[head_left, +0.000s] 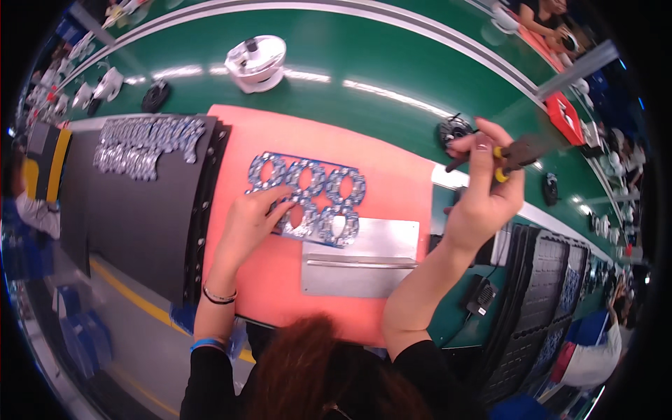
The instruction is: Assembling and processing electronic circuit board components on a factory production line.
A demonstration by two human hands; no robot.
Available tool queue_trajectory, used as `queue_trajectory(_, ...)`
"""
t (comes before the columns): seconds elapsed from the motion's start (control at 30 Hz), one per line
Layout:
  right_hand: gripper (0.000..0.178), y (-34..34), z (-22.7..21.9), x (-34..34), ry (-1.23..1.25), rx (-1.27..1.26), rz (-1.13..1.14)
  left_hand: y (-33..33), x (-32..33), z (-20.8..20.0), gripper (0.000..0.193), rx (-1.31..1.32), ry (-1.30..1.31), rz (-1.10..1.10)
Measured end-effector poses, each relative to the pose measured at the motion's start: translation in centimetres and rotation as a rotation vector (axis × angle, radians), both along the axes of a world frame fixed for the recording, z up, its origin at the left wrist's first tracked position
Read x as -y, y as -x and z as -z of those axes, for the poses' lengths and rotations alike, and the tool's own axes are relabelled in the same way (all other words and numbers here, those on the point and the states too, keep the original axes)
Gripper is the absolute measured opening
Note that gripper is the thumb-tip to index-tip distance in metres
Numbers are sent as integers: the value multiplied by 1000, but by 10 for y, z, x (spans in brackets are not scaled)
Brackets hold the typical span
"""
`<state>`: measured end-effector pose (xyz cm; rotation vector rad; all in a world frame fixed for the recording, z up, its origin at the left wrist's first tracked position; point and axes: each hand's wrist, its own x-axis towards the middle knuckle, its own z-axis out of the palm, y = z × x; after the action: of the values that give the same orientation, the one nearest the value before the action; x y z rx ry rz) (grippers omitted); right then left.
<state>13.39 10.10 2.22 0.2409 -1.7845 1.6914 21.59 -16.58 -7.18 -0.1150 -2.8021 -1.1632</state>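
The circuit-board panel (324, 201), blue and pierced by ring-shaped openings, lay in front of us on the pink mat (395, 175), its near right part overlapping the metal plate (357, 283) with its raised bar (360, 263). Our left hand (250, 215) was at the panel's near left part, thumb and forefinger bent over it; we could not tell whether they pinched it or merely rested there. Our right hand (486, 192), lifted well apart to the right, was closed around a plier-like tool (521, 150), blurred at its tip. Because the panel lay partly on the plate and partly off it, we judged that it could rock or slide if pressed unevenly, and that a careless stroke of the tool could scratch components or nick our left fingers. Farther left, small boards (150, 140) lay in close rows on a black surface (140, 224); to the right stood black trays (532, 308), and beyond the mat a white appliance (259, 70) sat on the green table (350, 52).
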Motion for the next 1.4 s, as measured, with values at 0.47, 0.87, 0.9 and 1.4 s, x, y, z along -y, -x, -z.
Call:
queue_trajectory(0.47, 21, 1, 1, -4, -110, 13, 10, 13, -6, 11, 8, -3, -3, 142)
queue_trajectory(0.87, 25, 4, 2, -4, -119, 20, 5, 17, 7, 42, 2, -25, -123, 139)
queue_trajectory(0.9, 25, 3, 1, -2, -119, 16, 1, 16, 11, 50, 2, -23, -301, 98)
queue_trajectory(1.4, 26, 2, -5, -6, -93, 22, -3, 7, 53, 32, 14, 93, -1793, 129)
